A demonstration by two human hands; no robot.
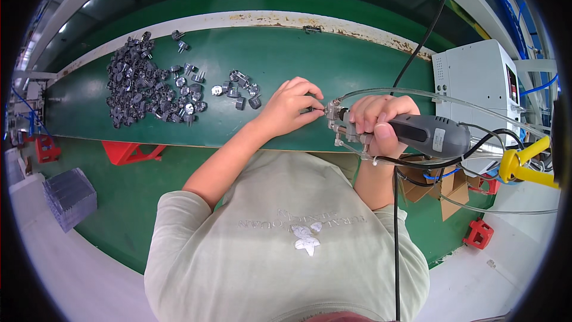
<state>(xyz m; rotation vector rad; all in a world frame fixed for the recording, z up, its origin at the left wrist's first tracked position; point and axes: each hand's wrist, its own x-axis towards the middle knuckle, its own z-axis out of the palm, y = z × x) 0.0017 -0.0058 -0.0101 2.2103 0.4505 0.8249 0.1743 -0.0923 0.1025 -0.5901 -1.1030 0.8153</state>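
Right hand (387,116): fist wrapped round the tool (438,134), firm grip, forearm coming up from below, nose of the tool aimed left. Left hand (292,107): reaching in from the left, palm down, fingers bent, thumb and index tips nearly meeting right at the nose. Can't tell if I've got a part pinched in there.

One tool, held just above the bench (351,62), near edge. One clear hose (441,95) arches over my right knuckles, one black cable (426,37) runs up behind them; both crowd that side. One yellow handle (511,166) further right.

Left of my left hand: loose group (233,92), roughly eight dark parts. Beyond it, pile (140,83), too many to count. One white machine (476,80) at far right. Rail (238,19) along the back.
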